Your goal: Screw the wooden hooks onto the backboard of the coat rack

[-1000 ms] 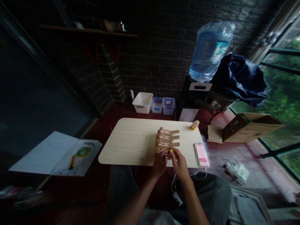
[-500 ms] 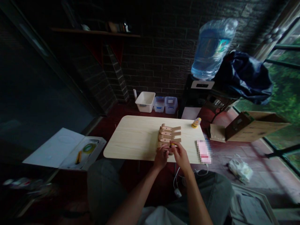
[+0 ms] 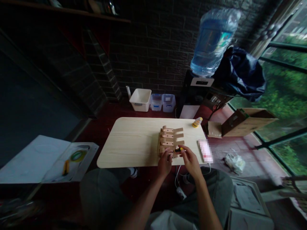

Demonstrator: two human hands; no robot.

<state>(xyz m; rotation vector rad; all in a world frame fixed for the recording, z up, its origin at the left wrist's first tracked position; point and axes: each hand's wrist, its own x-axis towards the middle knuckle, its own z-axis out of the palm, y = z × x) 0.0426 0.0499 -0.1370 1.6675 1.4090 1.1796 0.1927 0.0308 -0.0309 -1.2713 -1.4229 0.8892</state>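
Note:
A cardboard model (image 3: pixel 169 135) with several parallel strips sticking out to the right lies on the pale wooden table (image 3: pixel 129 140). My left hand (image 3: pixel 164 164) is at its near left corner, with fingers curled against the cardboard. Just to the right, my right hand (image 3: pixel 190 160) pinches a small black and yellow object (image 3: pixel 178 149) over the nearest strip. That object is too small to name exactly. My fingers partly hide the near end of the model.
A yellow-capped bottle (image 3: pixel 197 122) stands at the table's far right corner. A blurred pink item (image 3: pixel 205 150) lies at the right edge, by a white cable. Beyond the table are plastic bins (image 3: pixel 140 99) and a water dispenser (image 3: pixel 202 82). An open white case (image 3: pixel 82 163) sits left.
The view has shifted with my head. My right hand has moved slightly away from my left, and the black and yellow object shows more plainly. My left hand stays at the model.

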